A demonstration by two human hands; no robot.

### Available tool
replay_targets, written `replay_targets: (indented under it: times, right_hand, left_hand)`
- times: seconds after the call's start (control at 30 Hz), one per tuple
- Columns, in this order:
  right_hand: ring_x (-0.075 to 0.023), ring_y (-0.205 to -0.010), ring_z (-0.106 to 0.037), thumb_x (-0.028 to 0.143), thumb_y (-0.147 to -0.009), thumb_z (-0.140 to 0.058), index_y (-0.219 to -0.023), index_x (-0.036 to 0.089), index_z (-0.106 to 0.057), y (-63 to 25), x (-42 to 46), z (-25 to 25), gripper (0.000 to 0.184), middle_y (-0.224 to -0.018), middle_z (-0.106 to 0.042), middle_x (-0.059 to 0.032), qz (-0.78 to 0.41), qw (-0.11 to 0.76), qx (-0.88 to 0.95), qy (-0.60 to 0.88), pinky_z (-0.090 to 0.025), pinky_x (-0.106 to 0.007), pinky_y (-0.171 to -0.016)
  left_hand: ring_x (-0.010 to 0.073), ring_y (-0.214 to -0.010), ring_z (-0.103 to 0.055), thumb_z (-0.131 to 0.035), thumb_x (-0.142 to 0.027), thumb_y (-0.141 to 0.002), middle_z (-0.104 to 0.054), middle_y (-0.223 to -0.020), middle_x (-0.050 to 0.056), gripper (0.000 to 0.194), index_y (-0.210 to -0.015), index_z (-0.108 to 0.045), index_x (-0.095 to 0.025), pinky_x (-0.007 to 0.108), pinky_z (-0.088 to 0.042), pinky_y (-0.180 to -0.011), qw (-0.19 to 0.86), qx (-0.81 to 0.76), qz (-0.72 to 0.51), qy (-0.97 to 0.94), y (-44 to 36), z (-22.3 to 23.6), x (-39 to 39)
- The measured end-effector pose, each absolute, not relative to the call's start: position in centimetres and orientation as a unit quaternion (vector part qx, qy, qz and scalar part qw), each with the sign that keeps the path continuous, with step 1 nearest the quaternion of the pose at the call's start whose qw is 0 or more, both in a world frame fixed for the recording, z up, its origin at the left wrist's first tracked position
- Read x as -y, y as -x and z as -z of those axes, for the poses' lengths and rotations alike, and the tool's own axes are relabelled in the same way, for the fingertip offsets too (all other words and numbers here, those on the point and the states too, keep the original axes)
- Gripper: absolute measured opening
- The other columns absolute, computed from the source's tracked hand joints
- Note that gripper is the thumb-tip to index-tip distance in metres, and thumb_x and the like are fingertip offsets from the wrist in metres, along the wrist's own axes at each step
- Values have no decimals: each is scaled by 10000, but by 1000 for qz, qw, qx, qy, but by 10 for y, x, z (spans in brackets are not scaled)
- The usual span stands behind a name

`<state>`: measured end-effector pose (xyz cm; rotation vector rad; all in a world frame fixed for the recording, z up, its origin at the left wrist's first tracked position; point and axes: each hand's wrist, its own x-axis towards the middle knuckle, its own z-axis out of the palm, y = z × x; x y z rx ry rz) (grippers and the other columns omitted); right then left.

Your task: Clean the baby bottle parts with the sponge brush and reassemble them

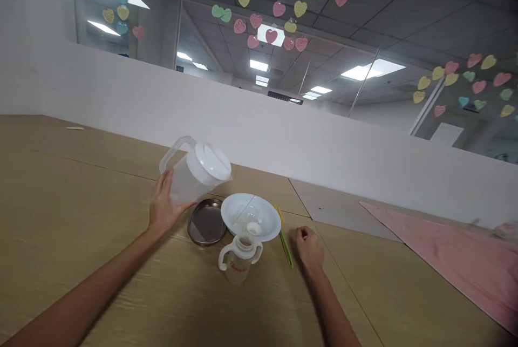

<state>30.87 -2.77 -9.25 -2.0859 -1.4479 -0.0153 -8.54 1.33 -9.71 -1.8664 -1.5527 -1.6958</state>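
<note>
My left hand (165,204) grips the body of a translucent pitcher (196,174) with a white lid. The pitcher is tilted to the right, its spout over the side of a white bowl (269,217). Inside the bowl lie a small white cap (253,228) and some clear pieces I cannot make out. In front of the bowl stands an uncapped baby bottle (238,269) with two handles and red print. My right hand (309,248) rests on the table, fingers curled, to the right of green and yellow tongs (285,244). Whether it holds anything is hidden.
A round metal tray (207,223) lies left of the bowl, below the pitcher. At the right is a pink cloth or mat (453,250). A white wall (226,115) with glass above it bounds the table's far edge.
</note>
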Motion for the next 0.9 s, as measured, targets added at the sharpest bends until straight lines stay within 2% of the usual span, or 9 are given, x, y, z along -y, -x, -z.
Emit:
replay_targets:
  times: [0.13, 0.23, 0.33, 0.6, 0.9]
  right_hand:
    - [-165, -746, -579, 246, -867, -369, -810, 178, -634, -306, 29, 92, 280, -833, -672, -57, 25, 269, 563, 781, -295, -234, -576]
    - [-161, -751, -578, 241, -869, -380, -803, 178, -634, -304, 29, 91, 270, -833, -669, -54, 33, 259, 571, 778, -289, -231, -568]
    - [-155, -751, -579, 237, -873, -386, -811, 178, -636, -304, 30, 89, 264, -837, -671, -51, 32, 254, 570, 780, -285, -225, -561]
    - [-154, -754, -589, 248, -883, -389, -831, 172, -639, -304, 31, 91, 266, -863, -682, -60, 32, 234, 576, 783, -276, -225, -555]
    - [-151, -768, -600, 253, -891, -383, -845, 177, -647, -302, 34, 87, 279, -872, -686, -62, 21, 210, 569, 795, -270, -225, -549]
  left_hand:
    - [349, -1280, -363, -689, -567, -655, -355, -1423, 162, 963, -1416, -251, -174, 500, -321, -1055, 141, 531, 558, 621, 75, 94, -12]
    - [353, -1272, -365, -715, -540, -637, -388, -1405, 155, 939, -1403, -289, -202, 519, -277, -1059, 178, 547, 529, 624, 71, 94, -8]
    - [372, -1278, -348, -704, -533, -655, -397, -1405, 156, 902, -1398, -308, -211, 537, -217, -1071, 209, 549, 517, 623, 70, 91, -4]
    - [382, -1298, -313, -604, -588, -719, -384, -1414, 148, 832, -1405, -303, -226, 547, -176, -1069, 235, 535, 515, 628, 69, 86, 1]
    - [360, -1334, -274, -574, -476, -793, -357, -1434, 154, 694, -1395, -326, -234, 536, -152, -1081, 268, 508, 475, 667, 61, 87, 10]
